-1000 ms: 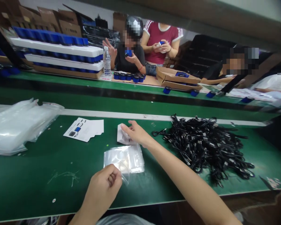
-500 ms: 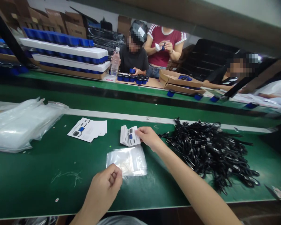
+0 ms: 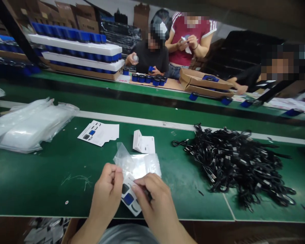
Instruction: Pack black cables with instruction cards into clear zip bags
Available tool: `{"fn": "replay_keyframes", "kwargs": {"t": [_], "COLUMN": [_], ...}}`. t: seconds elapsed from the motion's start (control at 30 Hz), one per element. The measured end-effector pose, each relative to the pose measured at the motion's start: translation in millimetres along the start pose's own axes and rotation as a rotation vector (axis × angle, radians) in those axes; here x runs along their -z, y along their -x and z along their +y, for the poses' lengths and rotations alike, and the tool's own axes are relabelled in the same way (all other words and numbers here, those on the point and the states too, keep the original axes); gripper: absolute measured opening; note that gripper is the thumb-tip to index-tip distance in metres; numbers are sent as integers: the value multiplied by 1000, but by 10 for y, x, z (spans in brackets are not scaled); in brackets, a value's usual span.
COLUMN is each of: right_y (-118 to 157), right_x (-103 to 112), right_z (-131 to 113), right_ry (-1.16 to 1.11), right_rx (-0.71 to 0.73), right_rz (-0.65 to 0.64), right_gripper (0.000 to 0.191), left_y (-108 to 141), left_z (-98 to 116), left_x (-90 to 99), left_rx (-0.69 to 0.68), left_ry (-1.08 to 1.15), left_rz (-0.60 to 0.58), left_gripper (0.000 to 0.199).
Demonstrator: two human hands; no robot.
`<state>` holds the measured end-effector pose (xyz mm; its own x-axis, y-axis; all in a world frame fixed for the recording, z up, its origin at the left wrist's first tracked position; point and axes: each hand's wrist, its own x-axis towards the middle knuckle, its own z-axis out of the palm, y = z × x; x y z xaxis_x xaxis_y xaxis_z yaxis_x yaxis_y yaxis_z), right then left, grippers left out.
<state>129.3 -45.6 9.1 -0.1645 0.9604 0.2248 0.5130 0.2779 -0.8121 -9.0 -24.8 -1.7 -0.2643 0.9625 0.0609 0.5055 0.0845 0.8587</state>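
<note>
Left hand (image 3: 106,193): pinching the edge of a clear plastic bag (image 3: 137,166)
Right hand (image 3: 156,200): gripping a printed card (image 3: 128,200) against the bag
Worktop (image 3: 40,183): green, carrying stacked plastic bags (image 3: 33,127), printed leaflets (image 3: 98,133), a folded card (image 3: 143,142) and a heap of black cables (image 3: 236,166)

On the desk (image 3: 35,193): a pile of plastic bags (image 3: 33,127) at far left, a stack of printed cards (image 3: 98,133) right of it, a folded card (image 3: 143,142) next along, a heap of cables (image 3: 236,166) at right. Nearer the front edge, a clear plastic bag (image 3: 137,164) overlapping a printed leaflet (image 3: 128,200), both between the left hand (image 3: 106,191) and right hand (image 3: 155,200). Behind, a second desk (image 3: 91,83) bearing round containers (image 3: 148,79).
</note>
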Motion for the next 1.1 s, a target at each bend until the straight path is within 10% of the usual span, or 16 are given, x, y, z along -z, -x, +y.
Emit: {"fn": "replay_keyframes", "kwargs": {"t": [0.1, 0.23, 0.53, 0.9, 1.1], "right_y": [114, 239, 186, 94, 35], "right_x": [-202, -340, -13, 81, 254], "right_z": [12, 63, 141, 34, 38], "right_ry": [-255, -653, 140, 217, 17], "right_rx": [-176, -501, 413, -4, -69], "right_rz": [177, -131, 237, -40, -143], "right_gripper": [43, 33, 12, 21, 22], "left_y": [-20, -48, 53, 216, 240], "left_z": [-1, -7, 42, -29, 28], "left_x": [3, 26, 91, -60, -28], "left_rx": [-40, -91, -336, -739, -738], "left_ry": [-12, 4, -268, -379, -369], "left_rz": [138, 222, 96, 6, -60], "left_gripper": [20, 20, 15, 21, 12]}}
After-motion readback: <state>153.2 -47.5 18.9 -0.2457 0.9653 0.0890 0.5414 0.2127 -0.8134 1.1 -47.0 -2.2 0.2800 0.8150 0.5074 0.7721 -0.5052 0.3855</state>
